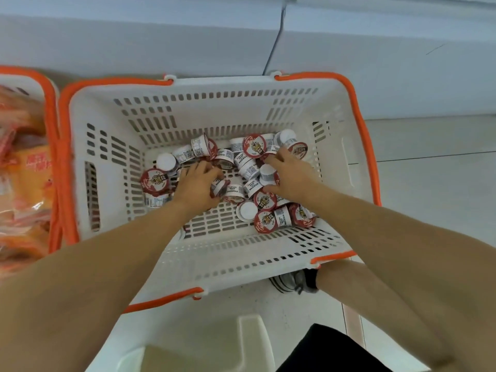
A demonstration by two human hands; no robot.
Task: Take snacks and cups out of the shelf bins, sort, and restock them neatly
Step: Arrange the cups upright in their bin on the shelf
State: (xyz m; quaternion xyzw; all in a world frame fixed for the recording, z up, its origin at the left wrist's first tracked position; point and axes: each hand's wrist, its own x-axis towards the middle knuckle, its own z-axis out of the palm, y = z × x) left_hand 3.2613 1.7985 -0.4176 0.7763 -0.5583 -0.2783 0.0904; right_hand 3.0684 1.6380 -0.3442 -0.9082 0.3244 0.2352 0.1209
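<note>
A white slotted shopping basket (222,253) with orange handles sits on the pale floor (434,200), and both bare arms reach down into it. On its bottom lies a loose heap of small snack cups (248,167), white-sided with printed labels and red foil lids, tumbled every way: some lid-up, some on their sides, some showing plain white bases.

The left hand (197,183) is down among the cups at the middle of the heap, its fingers (212,171) curled round one or more of them; how many it has hold of cannot be told, since the hand hides them. The right hand (290,175) lies over the right part of the heap, fingers spread and bent, fingertips touching the cups at the far side and the thumb against a cup nearer the body; whether it actually grips one cannot be told.

Just beside the basket on the left stands a second orange-handled basket (52,108), its contents blurred: orange and red snack packets (29,167). Below the near wall of the white basket a grey shoe (292,281) shows on the floor.
</note>
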